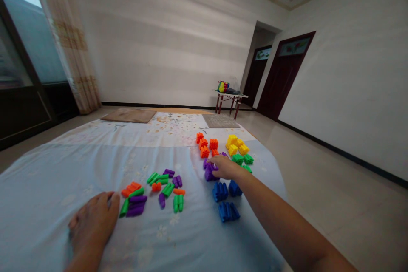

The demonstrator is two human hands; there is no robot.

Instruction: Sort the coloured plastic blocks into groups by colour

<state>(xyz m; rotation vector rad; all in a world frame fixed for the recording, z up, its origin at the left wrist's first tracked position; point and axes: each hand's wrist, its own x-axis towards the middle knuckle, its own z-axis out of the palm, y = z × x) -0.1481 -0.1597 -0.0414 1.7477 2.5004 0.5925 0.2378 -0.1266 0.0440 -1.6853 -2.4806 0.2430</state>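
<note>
My right hand (pixel 225 167) reaches out to the right side of the cloth, its thumb and fingers closed about purple plastic building blocks (pixel 211 173). The fingers partly cover these blocks. Orange blocks (pixel 204 151) stand just beyond that hand, with yellow blocks (pixel 232 140) and green blocks (pixel 237 159) to its right. Nearer to me are dark blue blocks (pixel 220 191), partly behind my forearm. My left hand (pixel 94 217) lies palm down on the cloth, fingers loosely spread and holding nothing. Beside its thumb is a loose mix of green, purple and orange blocks (pixel 136 206).
A pale blue flowered cloth (pixel 159 248) covers the round-edged surface. Farther back lie a brown mat (pixel 129 115) and a grey mat (pixel 220 121). By the wall, a small table (pixel 234 94) bears a colourful bag. More mixed blocks (pixel 168 190) lie mid-cloth.
</note>
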